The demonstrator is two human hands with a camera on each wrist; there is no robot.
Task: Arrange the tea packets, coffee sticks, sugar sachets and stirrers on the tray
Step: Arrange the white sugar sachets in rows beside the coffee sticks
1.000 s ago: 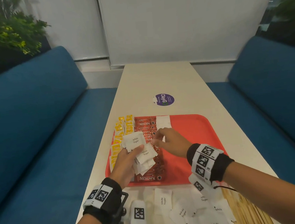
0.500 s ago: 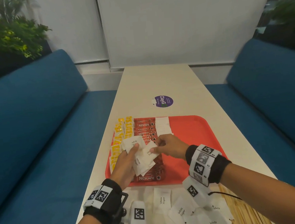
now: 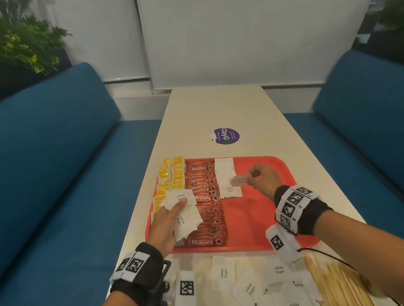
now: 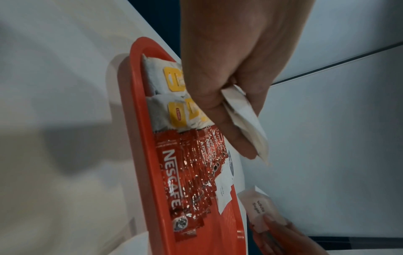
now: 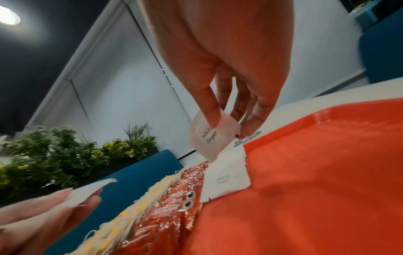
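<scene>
Sugar sachet (image 5: 210, 138), flat white paper square, pinched in my right hand (image 3: 262, 180) over the red tray (image 3: 268, 210). Left hand (image 3: 164, 224) grip clamps a crumpled sachet stack (image 3: 185, 217).

Place looks like cafe or office break area. Two blue upholstered sofas (image 3: 46, 150) face each other across long cream bench (image 3: 216, 108), booth style. Round purple sticker (image 3: 225, 136) with logo on bench top. Green plants with yellow leaves (image 3: 6, 47) behind left sofa. White roller blinds (image 3: 246, 28) cover wall at far end. Red serving tray (image 3: 268, 210) holds coffee sticks (image 3: 205, 196).
</scene>
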